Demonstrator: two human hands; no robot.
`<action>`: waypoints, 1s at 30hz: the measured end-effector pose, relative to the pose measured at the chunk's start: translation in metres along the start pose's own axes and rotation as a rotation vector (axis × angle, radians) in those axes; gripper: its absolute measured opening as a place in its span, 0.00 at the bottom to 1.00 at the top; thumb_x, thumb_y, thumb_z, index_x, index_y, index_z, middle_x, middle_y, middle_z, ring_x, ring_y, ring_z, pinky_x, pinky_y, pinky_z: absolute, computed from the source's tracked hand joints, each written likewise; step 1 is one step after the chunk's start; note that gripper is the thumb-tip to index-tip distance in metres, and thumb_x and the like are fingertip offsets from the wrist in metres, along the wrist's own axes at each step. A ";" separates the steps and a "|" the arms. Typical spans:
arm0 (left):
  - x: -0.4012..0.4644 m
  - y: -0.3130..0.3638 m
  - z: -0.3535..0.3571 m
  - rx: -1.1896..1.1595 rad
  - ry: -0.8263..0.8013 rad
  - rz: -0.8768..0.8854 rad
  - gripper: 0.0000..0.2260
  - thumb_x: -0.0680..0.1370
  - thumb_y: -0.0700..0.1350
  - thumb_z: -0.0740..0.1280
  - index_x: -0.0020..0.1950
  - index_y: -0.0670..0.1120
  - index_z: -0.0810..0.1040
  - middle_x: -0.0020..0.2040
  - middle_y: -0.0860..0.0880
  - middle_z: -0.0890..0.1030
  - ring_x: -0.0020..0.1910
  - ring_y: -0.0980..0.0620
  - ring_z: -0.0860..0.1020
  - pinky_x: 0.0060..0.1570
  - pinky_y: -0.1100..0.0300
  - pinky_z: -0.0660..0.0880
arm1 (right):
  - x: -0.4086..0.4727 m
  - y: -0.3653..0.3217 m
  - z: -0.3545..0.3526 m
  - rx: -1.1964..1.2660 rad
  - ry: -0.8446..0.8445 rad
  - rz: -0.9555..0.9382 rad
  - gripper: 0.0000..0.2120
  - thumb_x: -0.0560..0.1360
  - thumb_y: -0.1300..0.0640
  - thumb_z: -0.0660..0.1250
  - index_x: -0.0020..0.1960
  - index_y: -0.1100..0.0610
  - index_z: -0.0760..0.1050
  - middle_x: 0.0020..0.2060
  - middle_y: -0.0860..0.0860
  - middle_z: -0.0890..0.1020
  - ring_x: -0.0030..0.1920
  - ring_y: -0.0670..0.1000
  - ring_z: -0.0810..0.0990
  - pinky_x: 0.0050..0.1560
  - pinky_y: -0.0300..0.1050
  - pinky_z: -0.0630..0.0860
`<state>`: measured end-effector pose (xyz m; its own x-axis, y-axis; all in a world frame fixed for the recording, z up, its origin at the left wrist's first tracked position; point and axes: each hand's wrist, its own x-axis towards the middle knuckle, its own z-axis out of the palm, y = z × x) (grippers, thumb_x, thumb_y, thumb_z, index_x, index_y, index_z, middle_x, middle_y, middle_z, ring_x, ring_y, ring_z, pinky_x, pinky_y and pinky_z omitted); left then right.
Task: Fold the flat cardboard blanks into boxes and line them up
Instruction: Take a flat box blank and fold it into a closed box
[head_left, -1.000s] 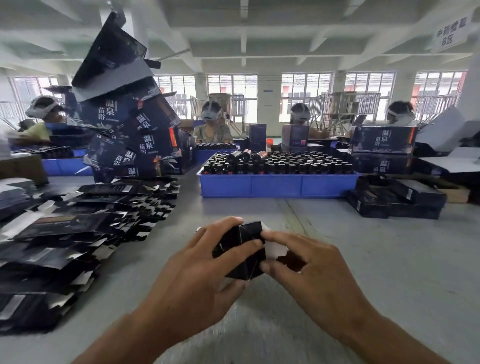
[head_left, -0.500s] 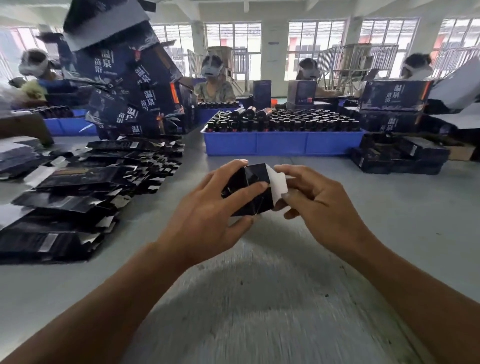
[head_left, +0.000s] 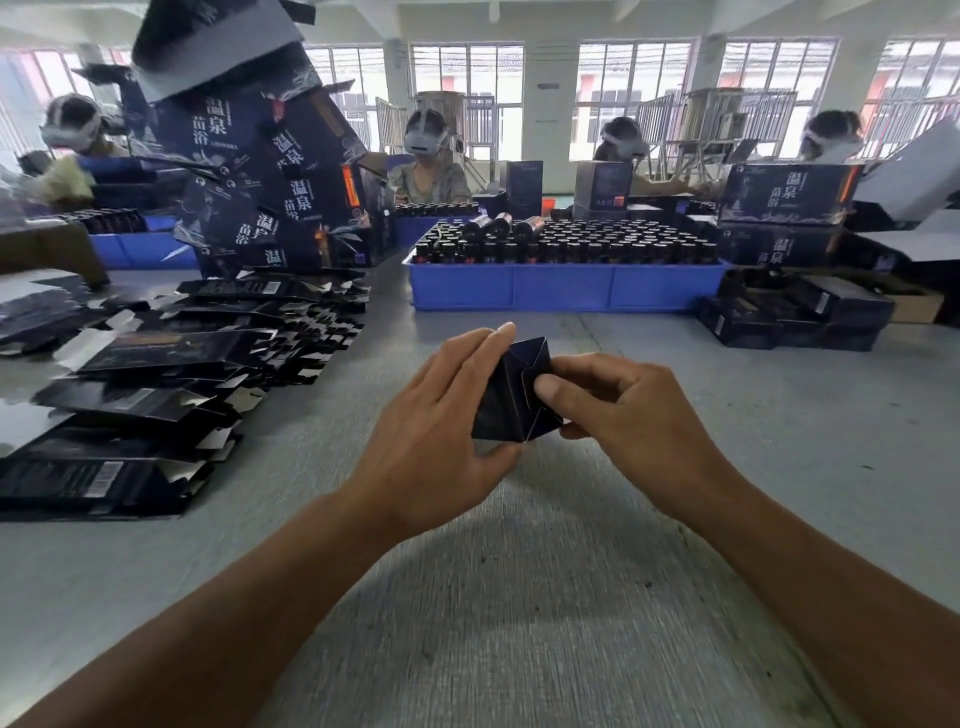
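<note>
Right now, head view: left hand (head_left: 436, 415) curled round small dark navy cardboard box (head_left: 511, 400), fingers over top, thumb beneath. Right hand (head_left: 623, 415) pinches box's end flaps, thumb pressing. Box held above grey table (head_left: 519, 597), mid-front. Flat black cardboard blanks (head_left: 156, 374) stacked left. Blue plastic tray of dark bottles (head_left: 561, 286) behind.

Open table ahead, clutter at the edges

We see bare table (head_left: 519, 597) in front; flat blanks (head_left: 156, 374) crowd the left, a blue crate (head_left: 566, 286) blocks beyond.
</note>
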<state>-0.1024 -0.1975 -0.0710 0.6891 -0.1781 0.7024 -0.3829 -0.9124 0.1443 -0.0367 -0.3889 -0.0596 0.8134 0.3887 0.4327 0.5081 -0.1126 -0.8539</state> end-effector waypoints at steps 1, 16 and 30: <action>0.000 0.000 0.000 0.007 0.002 0.008 0.40 0.71 0.52 0.74 0.79 0.45 0.61 0.73 0.49 0.66 0.68 0.53 0.68 0.61 0.72 0.60 | 0.000 0.000 0.000 -0.004 0.001 -0.002 0.10 0.76 0.52 0.72 0.57 0.47 0.82 0.47 0.40 0.86 0.47 0.43 0.85 0.46 0.39 0.83; 0.001 0.006 0.000 -0.021 -0.007 -0.022 0.40 0.69 0.53 0.78 0.77 0.50 0.62 0.72 0.52 0.71 0.68 0.57 0.68 0.60 0.76 0.57 | -0.004 -0.005 0.004 -0.144 0.132 -0.097 0.09 0.75 0.53 0.74 0.54 0.50 0.84 0.42 0.41 0.86 0.43 0.38 0.84 0.44 0.30 0.78; 0.002 0.003 0.006 0.042 -0.028 0.199 0.36 0.73 0.43 0.74 0.79 0.45 0.63 0.79 0.47 0.64 0.80 0.48 0.59 0.73 0.44 0.67 | -0.005 -0.005 0.010 -0.230 0.007 -0.009 0.39 0.67 0.32 0.71 0.74 0.38 0.62 0.59 0.41 0.77 0.54 0.43 0.81 0.53 0.40 0.78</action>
<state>-0.0985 -0.2026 -0.0730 0.6192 -0.3661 0.6946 -0.4880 -0.8725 -0.0249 -0.0461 -0.3813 -0.0607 0.8103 0.3841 0.4427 0.5657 -0.3150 -0.7621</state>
